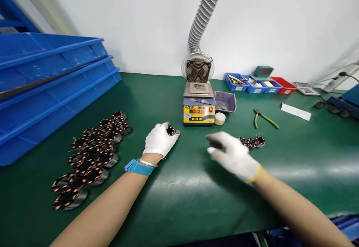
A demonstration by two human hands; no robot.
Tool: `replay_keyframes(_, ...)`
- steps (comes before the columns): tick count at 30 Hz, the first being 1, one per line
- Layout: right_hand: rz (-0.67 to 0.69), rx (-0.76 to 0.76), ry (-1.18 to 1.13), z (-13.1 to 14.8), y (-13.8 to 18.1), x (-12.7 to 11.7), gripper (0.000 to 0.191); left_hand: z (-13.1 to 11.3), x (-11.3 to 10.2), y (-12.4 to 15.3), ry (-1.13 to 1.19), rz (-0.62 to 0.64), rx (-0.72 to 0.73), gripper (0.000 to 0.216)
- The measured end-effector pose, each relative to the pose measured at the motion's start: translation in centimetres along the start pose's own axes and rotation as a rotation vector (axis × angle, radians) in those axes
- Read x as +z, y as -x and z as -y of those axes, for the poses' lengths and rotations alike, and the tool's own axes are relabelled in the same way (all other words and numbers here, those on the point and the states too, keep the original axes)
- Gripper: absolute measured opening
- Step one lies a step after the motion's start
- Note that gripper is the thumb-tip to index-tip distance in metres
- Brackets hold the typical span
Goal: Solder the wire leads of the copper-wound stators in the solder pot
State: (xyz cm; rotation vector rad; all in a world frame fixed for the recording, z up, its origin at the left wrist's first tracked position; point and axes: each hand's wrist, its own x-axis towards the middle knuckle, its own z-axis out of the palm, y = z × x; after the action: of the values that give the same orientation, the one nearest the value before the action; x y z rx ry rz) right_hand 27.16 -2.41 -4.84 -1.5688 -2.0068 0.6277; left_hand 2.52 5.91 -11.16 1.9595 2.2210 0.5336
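Observation:
In white gloves, my left hand [159,140] is closed around a small ring-shaped motor stator [170,131] with dark slots and copper windings, close to the table in front of the yellow-and-blue solder pot [199,115]. My right hand [234,153], smeared by motion, is above the table right of the middle. Between its curled thumb and fingers is a dark, blurred thing [216,145] that looks like another motor stator. Just beyond that hand lies a short row of motor stators [251,142], partly covered by it. Many more stators [92,153] are grouped on the left.
Stacked blue bins [56,86] stand at the left. A fan [198,71] with a grey hose [206,11] is behind the solder pot. Beside it are a purple tray [230,103] and a round pale tin [220,118]. Green-handled cutters [263,119] and a paper strip [295,111] lie right.

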Motion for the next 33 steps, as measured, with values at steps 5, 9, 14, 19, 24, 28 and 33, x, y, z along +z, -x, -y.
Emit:
replay_keyframes(5,0.086,0.06,0.003,0.2,-3.0,6.9,0.049,-1.0,-0.1,1.9,0.041,0.123,0.089,0.064)
replay_keyframes(9,0.072,0.046,0.001,-0.6,-3.7,7.4,0.049,-1.7,0.2,2.9,0.089,0.195,0.249,0.048)
replay_keyframes(14,0.076,0.148,-0.2,-1.0,-4.0,7.1,0.045,-3.0,1.2,3.4,0.282,0.07,0.245,0.038)
replay_keyframes(19,0.035,0.198,-0.503,-1.6,-4.4,8.1,0.052,-3.1,1.8,3.7,0.679,0.216,0.175,0.057)
replay_keyframes(24,-0.168,0.096,-0.357,-1.6,-4.0,8.2,0.049,-3.3,1.4,3.8,0.528,0.116,0.197,0.059)
replay_keyframes(28,-0.249,0.037,-0.361,-1.7,-3.8,7.6,0.048,-3.8,0.2,3.5,0.486,0.191,0.203,0.028)
replay_keyframes(33,-0.227,0.046,-0.604,-2.4,-4.1,7.8,0.051,-3.9,-0.7,3.0,0.902,0.529,0.141,0.023)
